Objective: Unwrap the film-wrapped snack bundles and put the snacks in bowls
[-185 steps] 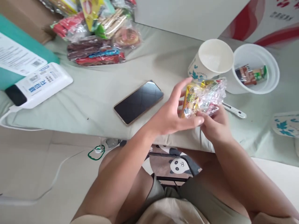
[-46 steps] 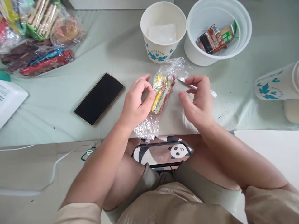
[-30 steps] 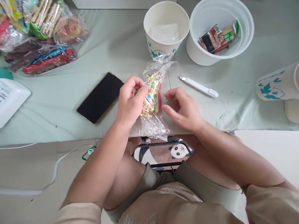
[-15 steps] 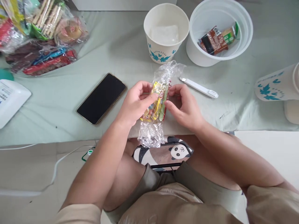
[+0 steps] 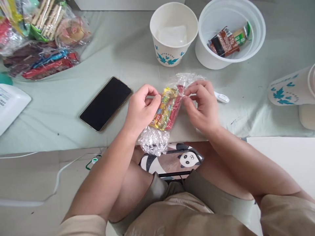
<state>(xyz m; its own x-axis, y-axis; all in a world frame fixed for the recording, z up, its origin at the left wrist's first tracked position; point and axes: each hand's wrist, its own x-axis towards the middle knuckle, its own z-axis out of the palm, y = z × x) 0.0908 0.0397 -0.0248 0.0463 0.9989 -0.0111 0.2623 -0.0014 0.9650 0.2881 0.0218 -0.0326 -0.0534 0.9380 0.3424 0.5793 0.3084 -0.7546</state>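
Observation:
A bundle of yellow and red snack packets wrapped in clear crinkly film (image 5: 165, 109) is held just above the table's near edge. My left hand (image 5: 141, 108) pinches its left side with closed fingers. My right hand (image 5: 203, 103) pinches the film at the bundle's upper right end. Loose film hangs below the left hand. Beyond the bundle stand a paper cup with blue leaves (image 5: 173, 32), which has a clear wrapper inside, and a white plastic tub (image 5: 256, 39) that holds a brown packet and a green one.
A black phone (image 5: 105, 103) lies left of my hands. A white pen-like tool (image 5: 221, 97) pokes out behind my right hand. Bagged snacks (image 5: 41, 39) are piled at the far left, a white device (image 5: 10, 101) at the left edge, another leaf-print cup (image 5: 291, 90) lies at the right.
My right hand has shifted up and right along the bundle to its upper film end, covering most of the white tool. The bundle now lies more tilted, and my left hand has kept its grip.

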